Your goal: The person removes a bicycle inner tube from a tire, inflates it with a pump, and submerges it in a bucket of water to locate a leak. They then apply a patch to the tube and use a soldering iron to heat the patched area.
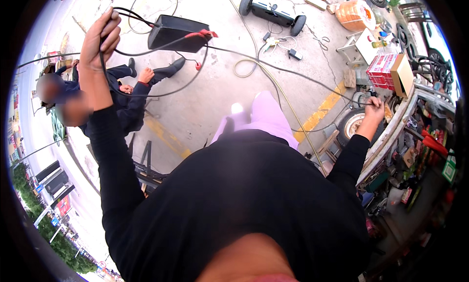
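My left hand [101, 42] is raised at the upper left, its fingers closed round a looped black cable [168, 94]. Beyond it on the ground is a black box [180, 32], battery-like in shape, with black leads running from its left end toward my hand. A red clip-like piece [201, 34] shows against the box's near right side. A short lead with a red end [198, 65] hangs below it. Out to the right, my right hand [375, 110] pinches a long thin black cable [293, 69] stretching across from beside the box.
A person in dark clothes [129, 106] sits close at the left, with another beside. A two-wheeled black base [273, 14] lies ahead. A yellowish hose [278, 82] crosses the concrete. At right stand a wheel [352, 123], a red-white carton [386, 71], an orange roll [352, 15] and a cluttered bench [391, 135].
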A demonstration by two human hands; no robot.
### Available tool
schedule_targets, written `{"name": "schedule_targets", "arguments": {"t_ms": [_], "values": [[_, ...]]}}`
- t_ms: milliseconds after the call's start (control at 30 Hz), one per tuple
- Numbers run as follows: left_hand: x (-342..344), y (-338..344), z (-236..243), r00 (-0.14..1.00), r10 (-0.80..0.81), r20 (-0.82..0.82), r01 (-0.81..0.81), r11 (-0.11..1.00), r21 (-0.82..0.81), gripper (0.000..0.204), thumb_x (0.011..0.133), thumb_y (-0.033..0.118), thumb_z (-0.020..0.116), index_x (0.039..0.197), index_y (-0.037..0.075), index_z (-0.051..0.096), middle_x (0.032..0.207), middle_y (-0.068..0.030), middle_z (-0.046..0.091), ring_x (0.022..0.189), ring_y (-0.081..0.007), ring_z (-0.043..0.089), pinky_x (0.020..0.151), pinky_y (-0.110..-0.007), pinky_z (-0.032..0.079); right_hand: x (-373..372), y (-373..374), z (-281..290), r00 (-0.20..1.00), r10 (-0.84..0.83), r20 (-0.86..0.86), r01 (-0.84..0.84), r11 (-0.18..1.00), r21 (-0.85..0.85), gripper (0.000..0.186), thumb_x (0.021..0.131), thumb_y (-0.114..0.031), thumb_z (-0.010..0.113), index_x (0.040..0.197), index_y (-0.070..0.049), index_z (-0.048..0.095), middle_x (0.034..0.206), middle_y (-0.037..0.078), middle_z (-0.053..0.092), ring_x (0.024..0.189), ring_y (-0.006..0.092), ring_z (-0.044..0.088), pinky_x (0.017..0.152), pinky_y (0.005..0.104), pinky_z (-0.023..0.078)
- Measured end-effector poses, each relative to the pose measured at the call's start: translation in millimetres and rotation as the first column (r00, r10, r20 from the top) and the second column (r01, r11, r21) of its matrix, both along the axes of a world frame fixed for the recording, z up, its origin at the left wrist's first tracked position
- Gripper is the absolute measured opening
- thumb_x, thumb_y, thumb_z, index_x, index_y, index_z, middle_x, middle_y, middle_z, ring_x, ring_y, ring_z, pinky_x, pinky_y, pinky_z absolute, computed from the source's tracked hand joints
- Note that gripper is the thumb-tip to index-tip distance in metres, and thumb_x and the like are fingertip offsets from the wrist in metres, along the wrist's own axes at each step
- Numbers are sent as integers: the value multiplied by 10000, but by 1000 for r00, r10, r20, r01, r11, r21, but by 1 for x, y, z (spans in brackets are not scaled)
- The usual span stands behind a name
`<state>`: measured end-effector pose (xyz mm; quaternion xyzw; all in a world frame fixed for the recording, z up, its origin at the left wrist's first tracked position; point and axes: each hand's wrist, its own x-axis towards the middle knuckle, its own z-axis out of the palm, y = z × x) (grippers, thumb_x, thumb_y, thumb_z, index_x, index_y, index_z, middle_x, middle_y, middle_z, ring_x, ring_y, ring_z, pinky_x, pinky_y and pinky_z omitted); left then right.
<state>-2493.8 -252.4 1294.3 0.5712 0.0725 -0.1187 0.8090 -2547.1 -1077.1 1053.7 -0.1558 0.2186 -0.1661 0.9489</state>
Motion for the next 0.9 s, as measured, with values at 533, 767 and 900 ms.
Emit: {"name": "schedule_targets", "arguments": {"t_ms": [533, 767, 900], "values": [[255, 128, -42, 984, 138, -115, -113, 973, 204, 205, 997, 257, 453, 912, 80, 510, 516, 82, 292, 349, -37, 196, 309, -192, 165, 71, 114, -163, 798, 61, -600, -102, 994, -35, 310, 997, -334, 387, 860, -81, 504, 658, 24, 453, 458, 118, 342, 407, 275, 292], [376, 180, -94, 991, 125, -43, -117, 981, 158, 193, 1005, 205, 425, 933, 40, 494, 553, 55, 293, 403, -55, 209, 353, -215, 180, 125, 202, -187, 672, 269, -690, -325, 944, 51, 210, 960, -278, 518, 977, -77, 577, 713, 23, 486, 530, 129, 414, 504, 284, 384], [433, 185, -121, 993, 121, -3, -120, 982, 147, 202, 1001, 198, 432, 928, 23, 499, 547, 55, 296, 414, -55, 214, 363, -220, 178, 151, 257, -185, 573, 269, -774, -378, 925, 41, 206, 952, -257, 538, 1024, -72, 591, 730, 24, 495, 571, 146, 455, 599, 330, 458]]}}
